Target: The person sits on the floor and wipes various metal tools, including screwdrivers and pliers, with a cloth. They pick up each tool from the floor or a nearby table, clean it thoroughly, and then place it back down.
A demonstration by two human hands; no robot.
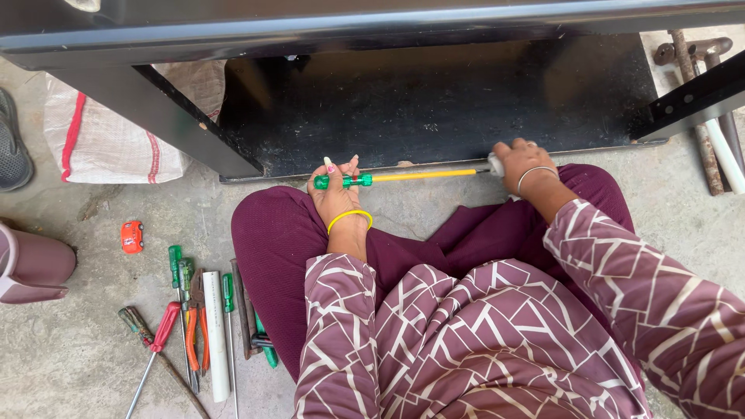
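Head-worn view, steeply down, close.

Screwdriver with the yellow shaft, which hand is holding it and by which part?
The left hand grips the screwdriver by its green handle; the right hand closes around the tip end.

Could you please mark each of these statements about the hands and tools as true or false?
1. The left hand grips the green handle of a screwdriver. True.
2. The screwdriver's shaft is red. False: it is yellow.
3. The right hand holds something white at the far end of the shaft. True.
4. The pliers with orange handles lie on the person's lap. False: they lie on the concrete floor, among other tools.
5. The small red toy car sits on the black panel. False: it sits on the floor.
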